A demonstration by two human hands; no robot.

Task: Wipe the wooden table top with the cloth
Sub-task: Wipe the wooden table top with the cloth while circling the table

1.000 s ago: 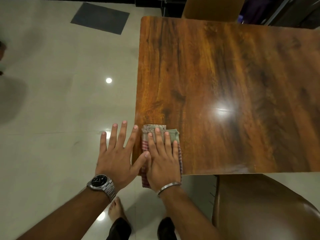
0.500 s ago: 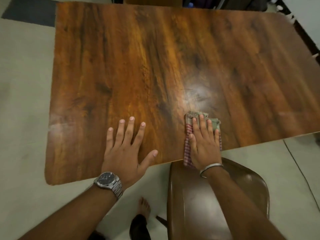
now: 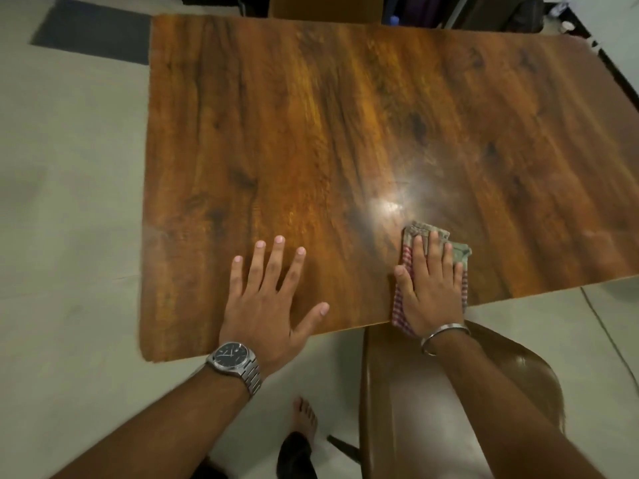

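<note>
The wooden table top (image 3: 311, 133) fills most of the view, glossy with a light glare near its middle. A folded cloth (image 3: 416, 236), grey-green on top with red-and-white checks along its sides, lies at the near edge toward the right, and its lower corner hangs over that edge. My right hand (image 3: 428, 292) presses flat on the cloth, fingers pointing away from me, a metal bangle on the wrist. My left hand (image 3: 266, 302) rests flat on the bare wood to the left, fingers spread, a steel watch on the wrist. It holds nothing.
A brown chair (image 3: 449, 409) stands tucked under the table's near edge, below my right arm. My bare foot (image 3: 304, 420) is on the pale floor beside it. A dark mat (image 3: 93, 32) lies at the far left. Another chair back (image 3: 325, 5) sits at the far edge.
My right hand has slid the cloth from the table's near left corner rightward along the near edge. My left hand has come from beside the table onto the wood.
</note>
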